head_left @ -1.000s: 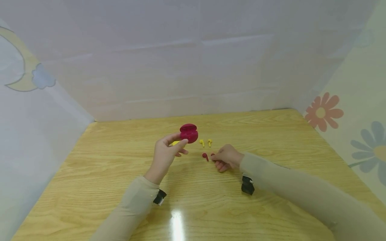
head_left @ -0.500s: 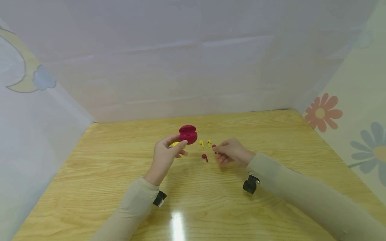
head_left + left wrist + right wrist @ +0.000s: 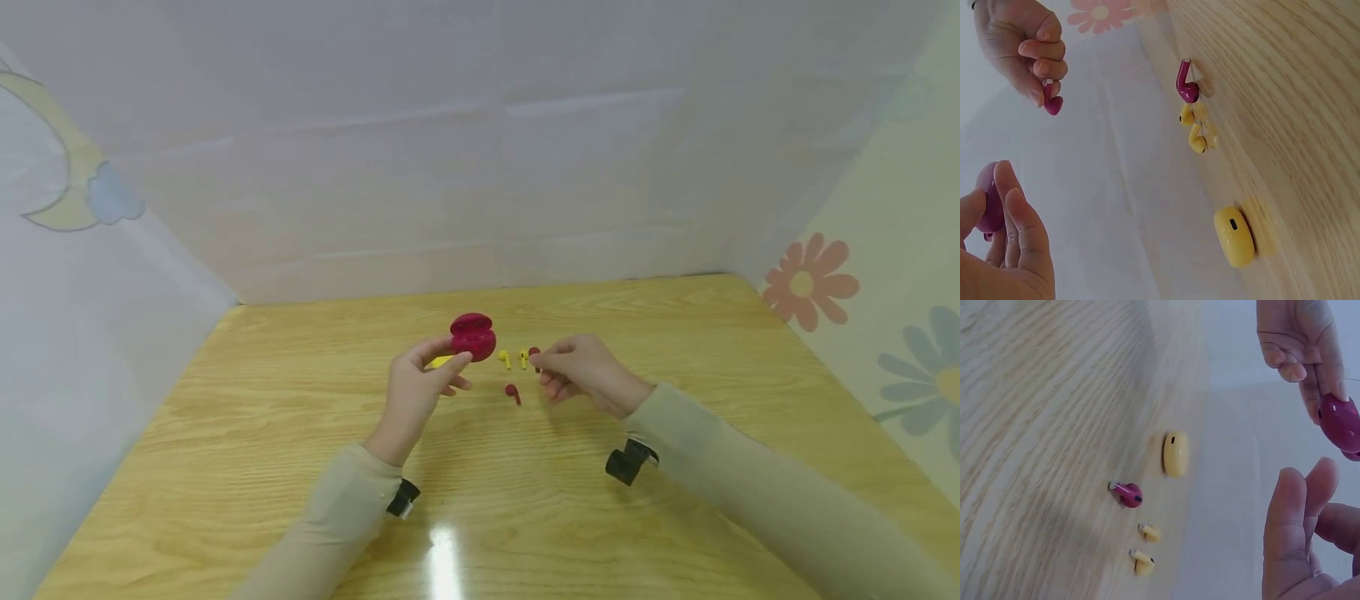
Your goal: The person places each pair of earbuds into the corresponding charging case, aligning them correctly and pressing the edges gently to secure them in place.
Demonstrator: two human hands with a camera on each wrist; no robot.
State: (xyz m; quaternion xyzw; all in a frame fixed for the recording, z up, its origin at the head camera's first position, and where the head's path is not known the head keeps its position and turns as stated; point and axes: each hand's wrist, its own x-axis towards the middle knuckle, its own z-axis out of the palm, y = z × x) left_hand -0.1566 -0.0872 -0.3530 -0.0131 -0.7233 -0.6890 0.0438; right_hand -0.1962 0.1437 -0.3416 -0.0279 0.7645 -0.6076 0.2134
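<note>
My left hand (image 3: 412, 383) holds a dark pink earbud case (image 3: 474, 340) above the table, pinched between thumb and fingers, with its lid raised. To the right, my right hand (image 3: 585, 371) pinches a matching pink earbud (image 3: 1052, 101) by its stem, off the table; in the right wrist view my fingers hide this earbud. The other pink earbud (image 3: 1130, 495) lies on the wood between and below the two hands. Just behind it rest two yellow earbuds (image 3: 1197, 139). A closed yellow case (image 3: 1234, 237) sits on the table, partly covered by my left hand in the head view.
The wooden table (image 3: 300, 467) stretches out on all sides of the hands. A pale sheet wall (image 3: 480, 167) rises along its back edge, and side walls with a printed moon and flowers stand left and right. Black cameras are strapped at both wrists.
My right hand has lifted the pink earbud from the table, moving it up and slightly away from me. The left hand and the open case have stayed almost in place.
</note>
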